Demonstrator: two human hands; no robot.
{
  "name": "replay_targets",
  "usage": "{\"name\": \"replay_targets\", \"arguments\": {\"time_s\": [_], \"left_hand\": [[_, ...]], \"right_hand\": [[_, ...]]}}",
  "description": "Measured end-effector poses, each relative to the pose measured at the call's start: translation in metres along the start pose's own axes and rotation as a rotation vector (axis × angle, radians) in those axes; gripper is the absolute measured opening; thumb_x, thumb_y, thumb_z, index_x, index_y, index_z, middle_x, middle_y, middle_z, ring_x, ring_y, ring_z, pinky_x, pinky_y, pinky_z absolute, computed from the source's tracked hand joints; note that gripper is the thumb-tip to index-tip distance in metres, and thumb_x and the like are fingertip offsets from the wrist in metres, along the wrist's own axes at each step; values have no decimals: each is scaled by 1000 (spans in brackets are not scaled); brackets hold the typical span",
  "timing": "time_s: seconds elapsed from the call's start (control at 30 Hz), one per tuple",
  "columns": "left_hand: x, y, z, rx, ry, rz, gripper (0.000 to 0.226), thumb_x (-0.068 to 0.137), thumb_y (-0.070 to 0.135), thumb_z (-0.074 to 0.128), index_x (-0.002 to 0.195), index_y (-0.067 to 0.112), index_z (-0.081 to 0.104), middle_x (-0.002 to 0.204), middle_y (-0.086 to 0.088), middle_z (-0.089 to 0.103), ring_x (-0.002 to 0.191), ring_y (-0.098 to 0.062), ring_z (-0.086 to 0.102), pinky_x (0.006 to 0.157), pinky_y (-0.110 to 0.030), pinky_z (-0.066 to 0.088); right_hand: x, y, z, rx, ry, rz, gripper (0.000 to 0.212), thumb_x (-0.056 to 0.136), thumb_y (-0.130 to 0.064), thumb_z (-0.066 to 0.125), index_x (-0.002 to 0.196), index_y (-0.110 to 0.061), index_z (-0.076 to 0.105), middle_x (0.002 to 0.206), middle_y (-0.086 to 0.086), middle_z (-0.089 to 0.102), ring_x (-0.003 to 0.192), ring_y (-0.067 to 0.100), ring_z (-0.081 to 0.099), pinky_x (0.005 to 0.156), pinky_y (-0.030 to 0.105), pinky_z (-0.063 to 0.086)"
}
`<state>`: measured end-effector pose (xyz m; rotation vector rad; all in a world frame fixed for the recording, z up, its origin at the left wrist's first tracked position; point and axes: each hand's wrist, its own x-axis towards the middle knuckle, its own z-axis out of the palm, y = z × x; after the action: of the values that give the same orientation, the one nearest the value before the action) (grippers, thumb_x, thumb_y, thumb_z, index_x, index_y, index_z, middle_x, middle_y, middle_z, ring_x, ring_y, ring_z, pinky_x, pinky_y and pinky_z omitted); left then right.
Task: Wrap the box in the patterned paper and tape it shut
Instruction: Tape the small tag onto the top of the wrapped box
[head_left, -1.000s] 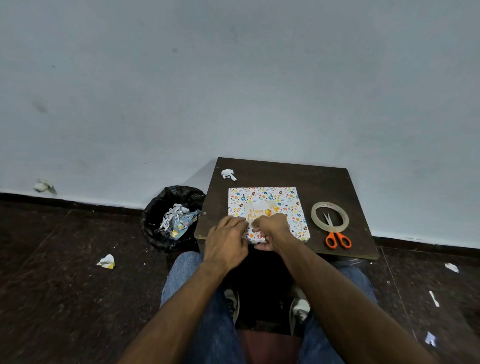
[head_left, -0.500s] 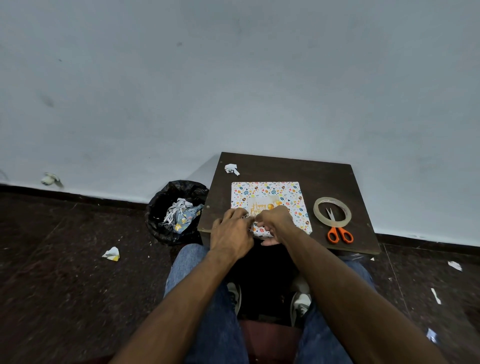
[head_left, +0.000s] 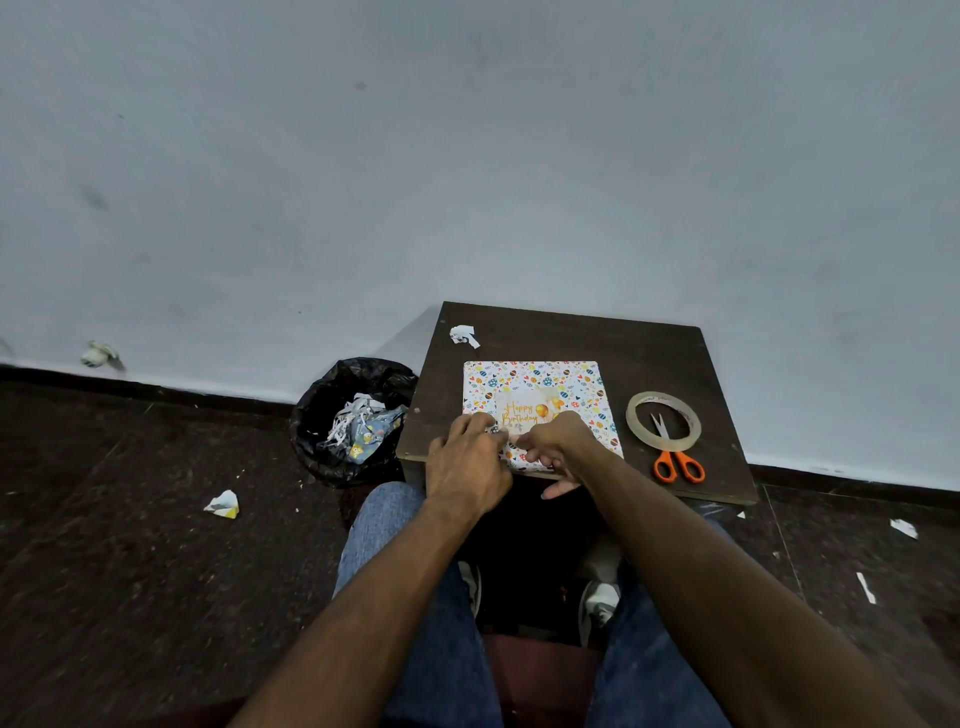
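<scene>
The box (head_left: 540, 389), covered in white paper with coloured dots and gold "Happy Birthday" lettering, lies flat on the small dark table (head_left: 644, 348). My left hand (head_left: 467, 462) sits at the box's near left corner, its fingers curled and pinching a crumpled bit of the paper. My right hand (head_left: 558, 447) is at the near edge beside it, fingers bent onto the paper there, thumb hanging below the edge. The roll of clear tape (head_left: 663, 420) lies to the right of the box. The near side of the box is hidden behind both hands.
Orange-handled scissors (head_left: 675, 457) lie with their blades inside the tape ring. A paper scrap (head_left: 464, 335) sits at the table's far left. A black bin (head_left: 353, 415) with paper waste stands left of the table. More scraps litter the floor. My knees are under the table.
Both hands stay at the box's near edge, working the paper; my left fingers have gathered a crumpled fold. The camera has tilted a little, shifting the whole scene in view.
</scene>
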<state>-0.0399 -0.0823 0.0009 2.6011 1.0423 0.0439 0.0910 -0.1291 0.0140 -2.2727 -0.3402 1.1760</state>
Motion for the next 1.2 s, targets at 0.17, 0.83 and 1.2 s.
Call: {"name": "replay_targets", "arguments": {"time_s": [0.17, 0.83, 1.2], "left_hand": [[0, 1, -1, -11, -9, -9, 46, 91, 20, 53, 136, 24, 56, 148, 7, 37, 141, -17, 24, 104, -48, 36], [29, -2, 1, 137, 169, 16, 36, 97, 43, 41, 119, 27, 65, 122, 6, 60, 116, -16, 52, 110, -41, 28], [50, -19, 13, 99, -52, 139, 54, 100, 40, 26, 154, 29, 27, 163, 14, 13, 151, -13, 2, 120, -47, 5]], "right_hand": [[-1, 3, 1, 43, -13, 7, 25, 88, -25, 72, 76, -4, 65, 54, 3, 45, 52, 14, 47, 50, 41, 58], [21, 39, -31, -693, 481, -963, 28, 96, -27, 54, 117, -14, 66, 123, 4, 62, 116, 24, 57, 89, 38, 49], [50, 47, -23, -889, 263, -873, 80, 87, -53, 0, 157, -18, 18, 165, -1, 7, 152, 14, 4, 118, 35, -10]]}}
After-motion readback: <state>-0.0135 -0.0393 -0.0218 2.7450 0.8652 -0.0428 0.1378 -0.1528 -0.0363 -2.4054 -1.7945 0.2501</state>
